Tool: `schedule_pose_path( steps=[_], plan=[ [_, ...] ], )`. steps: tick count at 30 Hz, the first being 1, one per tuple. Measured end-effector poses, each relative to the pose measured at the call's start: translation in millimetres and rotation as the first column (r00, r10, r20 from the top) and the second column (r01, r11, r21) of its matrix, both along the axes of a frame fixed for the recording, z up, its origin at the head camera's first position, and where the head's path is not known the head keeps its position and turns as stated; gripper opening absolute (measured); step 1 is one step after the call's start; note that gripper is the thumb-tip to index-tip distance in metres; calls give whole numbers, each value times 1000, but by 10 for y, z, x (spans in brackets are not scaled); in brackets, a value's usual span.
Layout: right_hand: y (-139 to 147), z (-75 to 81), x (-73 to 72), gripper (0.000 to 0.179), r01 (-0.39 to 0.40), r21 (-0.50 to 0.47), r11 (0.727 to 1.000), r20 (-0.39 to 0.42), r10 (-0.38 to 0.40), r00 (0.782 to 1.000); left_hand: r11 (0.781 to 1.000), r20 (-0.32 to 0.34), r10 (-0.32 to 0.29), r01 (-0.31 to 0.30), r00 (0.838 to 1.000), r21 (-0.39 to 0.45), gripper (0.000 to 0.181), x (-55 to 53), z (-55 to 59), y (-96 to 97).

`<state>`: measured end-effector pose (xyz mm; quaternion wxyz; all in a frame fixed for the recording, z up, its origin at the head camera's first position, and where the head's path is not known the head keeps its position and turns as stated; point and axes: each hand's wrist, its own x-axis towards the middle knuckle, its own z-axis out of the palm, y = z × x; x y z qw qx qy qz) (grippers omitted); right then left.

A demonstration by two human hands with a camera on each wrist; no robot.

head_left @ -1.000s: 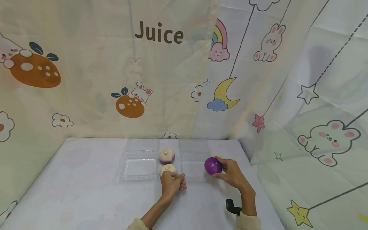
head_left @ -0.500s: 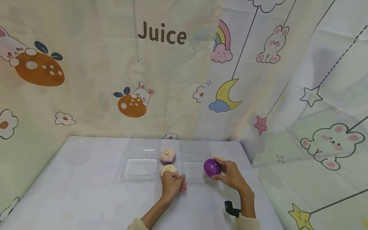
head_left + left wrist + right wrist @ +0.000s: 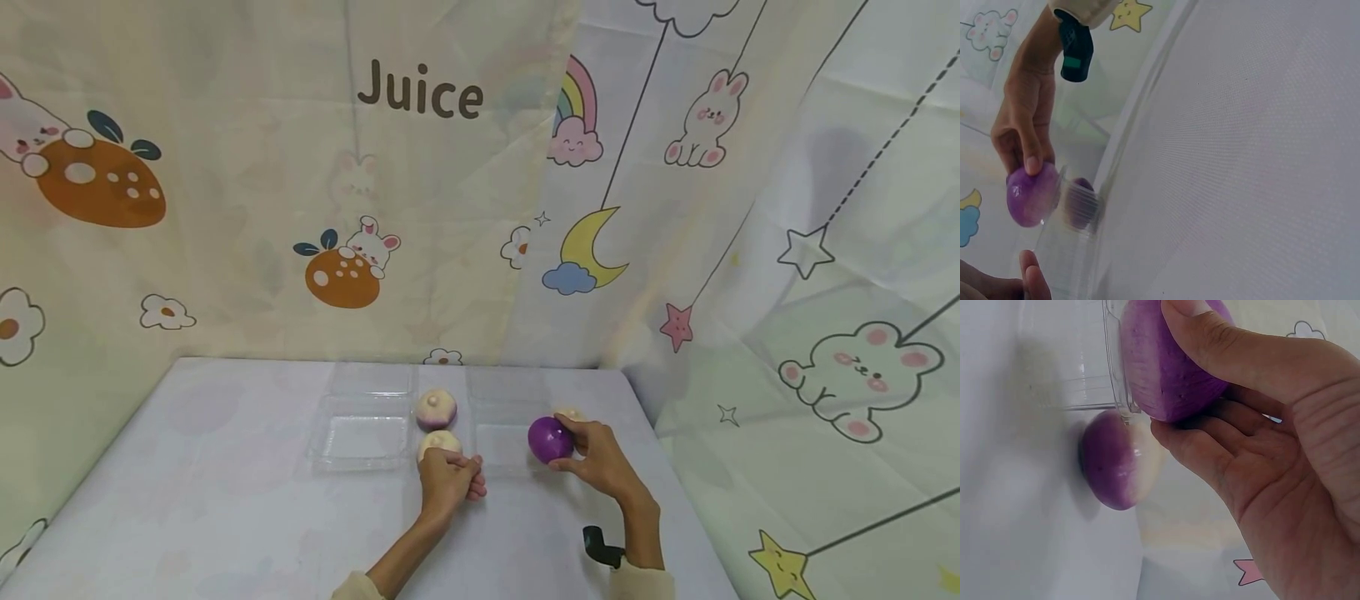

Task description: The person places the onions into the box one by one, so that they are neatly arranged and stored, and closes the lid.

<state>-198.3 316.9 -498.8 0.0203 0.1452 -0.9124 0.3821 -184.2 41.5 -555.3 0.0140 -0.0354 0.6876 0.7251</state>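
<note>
My right hand (image 3: pixel 603 458) grips a purple-and-white turnip (image 3: pixel 550 440) between thumb and fingers, purple side toward the head camera. In the right wrist view this turnip (image 3: pixel 1172 369) is beside the rim of a clear plastic container (image 3: pixel 506 442). Another turnip (image 3: pixel 1113 459) stands on the table beyond it, partly hidden by my right hand in the head view. My left hand (image 3: pixel 447 483) is at the near side of a pale-topped turnip (image 3: pixel 440 442), its fingers loosely bent and pointing right. Whether they touch that turnip is hidden. A further turnip (image 3: pixel 436 409) stands just behind.
A second clear container (image 3: pixel 363 442) with a raised lid (image 3: pixel 372 381) stands left of the turnips. The right container's lid (image 3: pixel 510 383) is raised at the back. A white table (image 3: pixel 225 508) is under everything, with printed curtains (image 3: pixel 420 183) behind and to the right.
My right hand has carried its turnip slightly left and down toward the right container. The left hand has stayed in place. The head view has shifted a little.
</note>
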Motion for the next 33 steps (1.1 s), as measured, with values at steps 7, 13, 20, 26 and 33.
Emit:
schedule_pose_path(
  steps=[7, 13, 20, 26, 33],
  plan=[
    [-22, -24, -24, 79, -6, -11, 1000, 19, 6, 1000, 1000, -2, 5, -5, 1000, -5, 20, 9, 2, -1],
    [-57, -32, -30, 80, 11, 16, 1000, 13, -11, 1000, 1000, -1, 2, -2, 1000, -7, 21, 13, 0, -2],
    [-76, -34, -32, 81, 5, 16, 1000, 0, -5, 1000, 1000, 4, 5, -5, 1000, 2, 21, 14, 15, 4],
    [-107, -27, -41, 81, 1, -7, 1000, 17, -1, 1000, 1000, 6, 9, -9, 1000, 2, 21, 10, 13, 4],
    [-138, -24, -65, 80, -30, -24, 999, 17, 31, 999, 1000, 10, 7, -7, 1000, 5, 21, 18, 15, 1]
  ],
)
